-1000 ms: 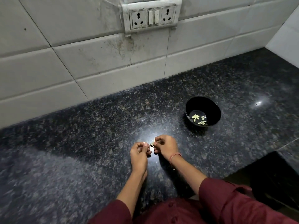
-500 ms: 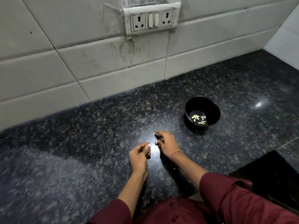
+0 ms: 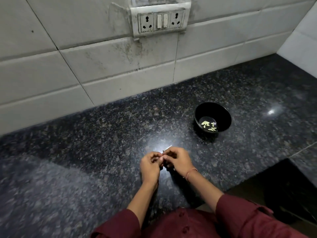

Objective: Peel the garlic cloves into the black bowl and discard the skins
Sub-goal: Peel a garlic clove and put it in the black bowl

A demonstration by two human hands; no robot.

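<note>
Both grips closed: left hand (image 3: 151, 164) and right hand (image 3: 179, 160) meet fingertip to fingertip low over the surface (image 3: 103, 134), pinching one small clove between them. The clove itself is mostly hidden by the fingers. A thin pale sliver (image 3: 168, 148) sticks up and away from the pinch, likely loosened skin, can't confirm. Step in hand looks like stripping the skin: best to steady the clove with the left hand and pull the skin along its length with the right, using light pressure so the clove doesn't crush or shoot out. Black bowl (image 3: 214, 109) stands well apart, ahead and to the right, with a few peeled cloves (image 3: 205, 124) on its bottom. Nothing in view blocks the way to it. No bin or skin pile visible, so the discard spot is unclear. Glare patch (image 3: 154, 143) on the surface just beyond the hands may hide small scraps. Tiled wall (image 3: 120, 79) with socket plate (image 3: 159, 19) behind.
</note>
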